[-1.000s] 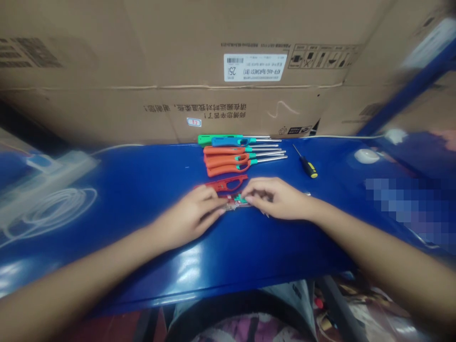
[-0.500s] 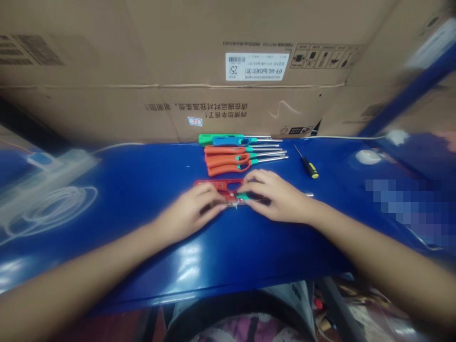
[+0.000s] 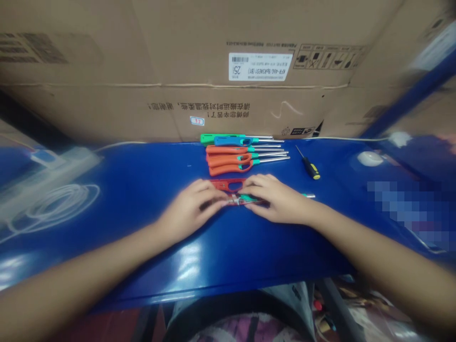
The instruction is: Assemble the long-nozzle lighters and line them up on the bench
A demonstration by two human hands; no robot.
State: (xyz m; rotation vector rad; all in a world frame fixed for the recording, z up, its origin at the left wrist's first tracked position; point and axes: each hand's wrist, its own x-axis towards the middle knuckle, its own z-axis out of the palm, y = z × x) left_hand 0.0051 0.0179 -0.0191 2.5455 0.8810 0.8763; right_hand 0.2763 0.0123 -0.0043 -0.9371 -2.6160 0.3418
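A red half shell (image 3: 228, 184) lies on the blue table, just beyond my fingers. Nearer to me is an opened red lighter body (image 3: 235, 200) with a turquoise part (image 3: 247, 197) and small pale inner pieces. My left hand (image 3: 194, 206) pinches the left end of this body between thumb and fingers. On its right side my right hand (image 3: 272, 197) has thumb and fingers closed around the turquoise part. A metal tube tip (image 3: 311, 196) sticks out to the right from beneath my right hand. My palms hide much of the lighter.
Behind lie several orange lighters (image 3: 230, 168), a blue lighter (image 3: 231, 141) and a green lighter (image 3: 207, 138). A black and yellow screwdriver (image 3: 310, 168) is at their right. A coiled white cable (image 3: 66, 202) and power strip (image 3: 76, 164) sit left. Cardboard (image 3: 124, 114) stands behind.
The view has shifted slightly. My left fingers have moved a little on the lighter body, and more of its pale inner pieces shows between my hands. Both hands keep their hold.
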